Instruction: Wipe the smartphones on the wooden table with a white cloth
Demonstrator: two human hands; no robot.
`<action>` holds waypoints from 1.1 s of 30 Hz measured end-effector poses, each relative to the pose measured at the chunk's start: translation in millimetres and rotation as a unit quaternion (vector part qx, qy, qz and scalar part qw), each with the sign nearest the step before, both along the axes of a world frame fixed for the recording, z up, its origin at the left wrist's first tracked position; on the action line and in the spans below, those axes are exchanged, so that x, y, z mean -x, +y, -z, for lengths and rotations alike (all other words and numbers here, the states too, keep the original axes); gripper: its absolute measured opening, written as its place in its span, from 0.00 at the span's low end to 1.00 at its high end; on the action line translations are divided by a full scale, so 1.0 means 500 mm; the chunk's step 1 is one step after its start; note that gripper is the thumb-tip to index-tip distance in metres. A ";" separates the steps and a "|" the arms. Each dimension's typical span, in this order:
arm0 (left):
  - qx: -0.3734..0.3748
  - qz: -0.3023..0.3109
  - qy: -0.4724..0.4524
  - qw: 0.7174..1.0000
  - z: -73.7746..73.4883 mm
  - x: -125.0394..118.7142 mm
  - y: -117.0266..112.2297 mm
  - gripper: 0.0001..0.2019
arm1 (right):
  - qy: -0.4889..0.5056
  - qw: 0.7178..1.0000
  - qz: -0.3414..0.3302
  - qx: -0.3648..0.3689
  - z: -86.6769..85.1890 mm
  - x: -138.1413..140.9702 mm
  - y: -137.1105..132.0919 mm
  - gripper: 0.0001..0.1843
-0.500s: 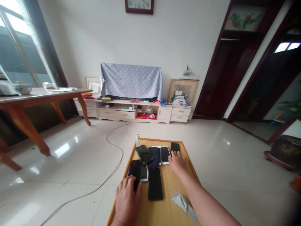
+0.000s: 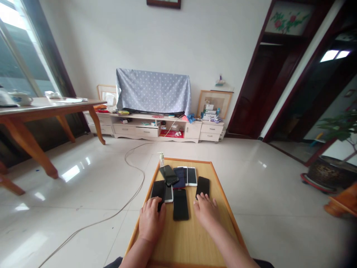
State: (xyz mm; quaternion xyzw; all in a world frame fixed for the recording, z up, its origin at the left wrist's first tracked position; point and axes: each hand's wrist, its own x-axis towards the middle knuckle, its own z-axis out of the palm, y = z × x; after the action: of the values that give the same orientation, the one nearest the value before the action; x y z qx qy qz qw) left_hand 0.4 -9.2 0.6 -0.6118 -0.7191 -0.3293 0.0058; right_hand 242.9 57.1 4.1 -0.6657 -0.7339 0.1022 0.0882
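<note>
On the tan rectangular wooden table [image 2: 192, 242], left of the central black rectangular phone [image 2: 181, 206], lie a white-rimmed flat phone [image 2: 169, 194] and, farther left, a glossy black phone [image 2: 158, 189]. Behind the central one: a dark-blue slim phone [image 2: 180, 178]; behind-left, a clear plastic pump bottle [image 2: 162, 160]; right, slightly behind, a black round-cornered phone [image 2: 203, 186].

A dotted cloth [image 2: 153, 91] hangs above a white cabinet [image 2: 192, 130]; a cable [image 2: 144, 178] curves across the pale floor [image 2: 92, 201]. At right, a leafy plant [image 2: 336, 123] stands in a dark pot [image 2: 326, 171].
</note>
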 end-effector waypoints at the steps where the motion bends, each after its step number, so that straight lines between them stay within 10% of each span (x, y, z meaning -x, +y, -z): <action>1: -0.001 0.002 -0.002 1.000 0.000 0.000 -0.002 0.11 | 0.008 1.000 -0.010 -0.003 -0.006 0.007 -0.025 0.27; 9: -0.002 0.016 0.010 1.000 -0.023 -0.001 -0.031 0.10 | 0.150 0.984 -0.090 -0.025 -0.055 0.024 -0.146 0.22; 19: 0.036 0.044 0.069 0.996 -0.075 -0.081 -0.130 0.20 | 0.023 0.997 0.065 -0.042 -0.047 -0.038 -0.003 0.33; 33: 0.120 0.036 0.092 0.988 -0.062 -0.116 -0.120 0.17 | 0.168 0.981 0.091 -0.024 0.000 0.002 0.011 0.35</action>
State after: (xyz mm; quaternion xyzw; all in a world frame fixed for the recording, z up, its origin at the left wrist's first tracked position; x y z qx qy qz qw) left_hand 58.6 -69.4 31.8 -0.6612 -0.7274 -0.1830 -0.0138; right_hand 241.8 62.4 3.9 -0.7006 -0.6475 0.1861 0.2353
